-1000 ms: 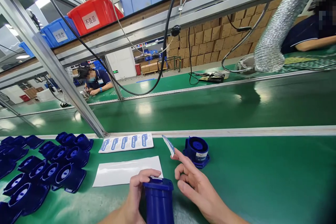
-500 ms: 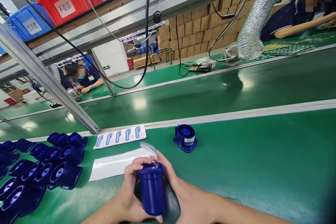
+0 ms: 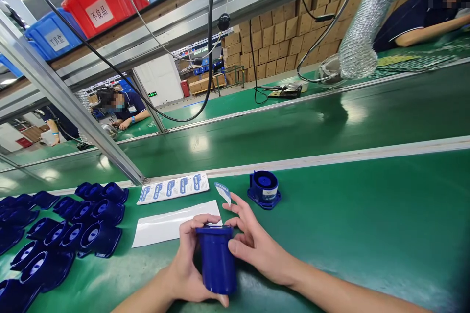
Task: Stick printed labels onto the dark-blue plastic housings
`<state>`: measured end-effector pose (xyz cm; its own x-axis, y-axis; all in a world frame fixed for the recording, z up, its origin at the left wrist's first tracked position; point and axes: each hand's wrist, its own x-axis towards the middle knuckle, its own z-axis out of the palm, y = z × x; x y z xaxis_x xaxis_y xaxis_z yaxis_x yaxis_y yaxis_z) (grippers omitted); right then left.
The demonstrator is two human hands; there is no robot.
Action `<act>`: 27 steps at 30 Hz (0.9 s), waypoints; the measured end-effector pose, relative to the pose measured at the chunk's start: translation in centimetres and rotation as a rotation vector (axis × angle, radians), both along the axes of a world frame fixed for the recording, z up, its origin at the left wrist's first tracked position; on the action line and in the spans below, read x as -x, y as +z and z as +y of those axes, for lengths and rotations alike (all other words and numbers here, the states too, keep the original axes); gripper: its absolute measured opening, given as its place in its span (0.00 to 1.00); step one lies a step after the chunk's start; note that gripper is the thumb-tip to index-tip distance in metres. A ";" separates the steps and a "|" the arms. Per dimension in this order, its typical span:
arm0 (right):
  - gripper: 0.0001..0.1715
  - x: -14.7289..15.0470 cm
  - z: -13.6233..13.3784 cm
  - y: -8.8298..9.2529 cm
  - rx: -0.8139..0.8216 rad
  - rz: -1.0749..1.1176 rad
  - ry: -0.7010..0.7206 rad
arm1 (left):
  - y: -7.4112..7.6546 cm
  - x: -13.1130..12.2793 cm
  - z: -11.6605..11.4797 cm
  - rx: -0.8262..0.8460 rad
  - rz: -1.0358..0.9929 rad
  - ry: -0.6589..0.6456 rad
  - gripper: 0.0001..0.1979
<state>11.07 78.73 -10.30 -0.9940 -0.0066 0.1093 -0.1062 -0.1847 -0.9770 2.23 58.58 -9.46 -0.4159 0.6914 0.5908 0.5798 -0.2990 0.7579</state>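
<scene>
Beyond the blue cylinder, label sheet, white backing, lone housing

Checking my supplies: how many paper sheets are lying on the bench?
2: a printed sticker sheet farther back, and a blank white sheet nearer, partly behind the left hand holding a blue cup.

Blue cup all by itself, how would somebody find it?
Look at the green table, by the strip along its far edge. Right of the sticker sheet sits the blue cup. Unlike the cups heaped at the left, it stands alone and wears a white sticker.
</scene>
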 end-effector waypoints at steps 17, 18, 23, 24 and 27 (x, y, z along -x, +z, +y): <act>0.34 1.7 2.9 0.5 0.201 -0.113 -0.472 | 0.2 1.8 -1.1 0.301 0.036 0.464 0.46; 0.34 1.7 2.9 0.7 0.201 -0.122 -0.455 | 0.4 1.8 -1.0 0.316 0.046 0.470 0.46; 0.30 1.3 2.4 0.9 0.248 -0.170 -0.311 | 1.1 2.0 -0.8 0.367 0.083 0.428 0.50; 0.29 1.3 2.3 0.9 0.259 -0.172 -0.277 | 1.1 2.0 -0.8 0.369 0.087 0.419 0.50; 0.26 1.3 2.3 0.5 0.268 -0.160 -0.205 | 1.0 2.1 -0.9 0.373 0.102 0.395 0.51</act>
<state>9.75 81.07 -9.81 -0.9763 0.2022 -0.0770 -0.0171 -0.4270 -0.9041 0.18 57.65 -8.47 -0.6398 0.6642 0.3867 0.6694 0.2344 0.7049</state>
